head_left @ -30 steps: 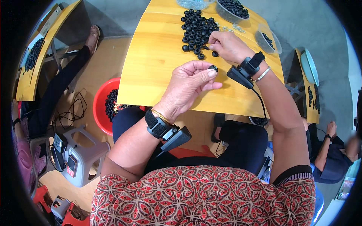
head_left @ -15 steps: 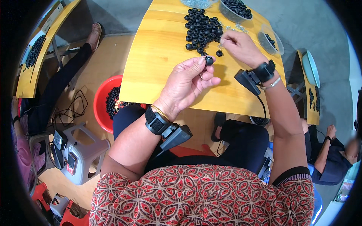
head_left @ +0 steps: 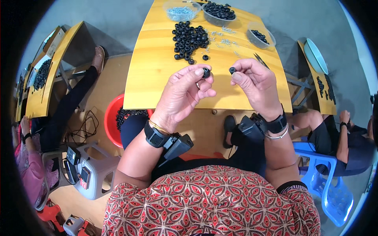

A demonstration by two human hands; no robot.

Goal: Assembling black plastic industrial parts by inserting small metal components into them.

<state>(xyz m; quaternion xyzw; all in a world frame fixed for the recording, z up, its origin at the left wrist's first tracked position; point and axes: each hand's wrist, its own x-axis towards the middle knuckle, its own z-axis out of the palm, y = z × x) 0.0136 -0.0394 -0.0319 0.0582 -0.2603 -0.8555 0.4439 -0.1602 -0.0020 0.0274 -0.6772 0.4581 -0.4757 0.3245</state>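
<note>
Above the near part of the yellow table [head_left: 153, 74], my left hand [head_left: 183, 88] pinches a round black part with a hole [head_left: 206, 73] between thumb and fingertips. Just to its right, my right hand [head_left: 256, 82] is closed on a smaller black piece [head_left: 232, 70], held at thumb and fingertip. The two pieces are apart. Beyond my hands lies a heap of similar round black parts [head_left: 188, 41], with one single round part [head_left: 205, 57] lying off its near right side. Tiny shiny pieces [head_left: 225, 41] are scattered right of the heap.
At the table's far end are a tub of small silvery-blue pieces [head_left: 181, 14], a tub of black parts [head_left: 219, 12] and a smaller tub [head_left: 260, 38]. A dark pointed tool [head_left: 260, 60] lies near the right edge. Below left is a red basin [head_left: 111, 126]. People sit on both sides.
My right hand has come back from beside the heap toward my left hand, and a small black piece now shows in its fingers. My left hand still holds the round part.
</note>
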